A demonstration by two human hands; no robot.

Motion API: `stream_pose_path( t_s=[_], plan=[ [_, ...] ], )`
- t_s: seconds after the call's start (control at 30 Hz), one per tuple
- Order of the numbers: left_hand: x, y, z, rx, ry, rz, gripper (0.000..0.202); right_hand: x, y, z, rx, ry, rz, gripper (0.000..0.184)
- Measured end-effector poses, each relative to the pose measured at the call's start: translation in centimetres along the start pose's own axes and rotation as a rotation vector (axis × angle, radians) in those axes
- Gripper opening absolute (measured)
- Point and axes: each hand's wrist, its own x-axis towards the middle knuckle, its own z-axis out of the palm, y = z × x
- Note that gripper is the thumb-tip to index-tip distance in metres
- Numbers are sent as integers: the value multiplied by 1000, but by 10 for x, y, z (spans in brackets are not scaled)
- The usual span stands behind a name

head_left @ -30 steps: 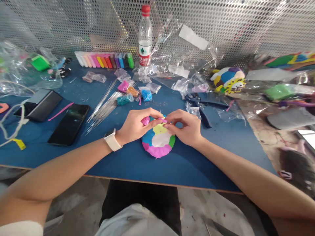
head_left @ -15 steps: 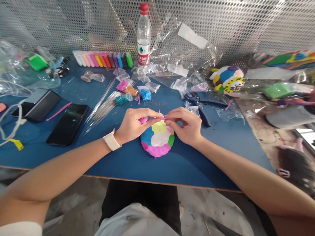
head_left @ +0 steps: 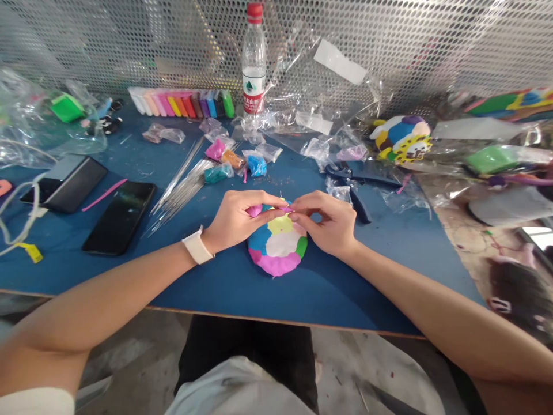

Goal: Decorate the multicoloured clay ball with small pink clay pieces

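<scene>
My left hand (head_left: pixel 244 218) and my right hand (head_left: pixel 325 220) meet fingertip to fingertip, both closed in a pinch. Between the fingertips is a small piece of pink modelling clay (head_left: pixel 286 210). A larger pink lump (head_left: pixel 254 211) sits in the curl of my left hand. Just below the fingers, on the blue table, lies a round flat clay piece (head_left: pixel 283 244) with yellow, white, blue, green, pink and magenta patches. Its upper edge is partly hidden by my fingers.
Metal wires (head_left: pixel 184 184) and a phone (head_left: pixel 118 219) lie to the left. Bagged clay lumps (head_left: pixel 224 154) and a plastic bottle (head_left: pixel 254 63) stand beyond my hands. Dark blue pliers (head_left: pixel 360 184) lie right of them, near a colourful clay figure (head_left: pixel 401 138).
The fingertips have shifted slightly on the pink clay between them. Both hands stay in nearly the same place above the round piece; the whole view has moved a little.
</scene>
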Motion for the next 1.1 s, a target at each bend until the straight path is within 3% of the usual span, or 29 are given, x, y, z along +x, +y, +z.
stream_pose_path(
  t_s=[0.23, 0.53, 0.8, 1.1],
  plan=[
    [-1, -1, -1, -29, -40, -66, 27, 0, 2, 0, -43, 16, -72, 25],
    [0, -2, 0, -14, -88, -69, 31, -1, 7, 0, -66, -15, -158, 23],
    [3, 3, -1, -126, -163, -85, 42, 0, 9, -1, -130, -15, -267, 17],
    [2, 0, 0, -149, -197, -117, 39, -3, 9, -5, -265, -47, -371, 28]
  ],
)
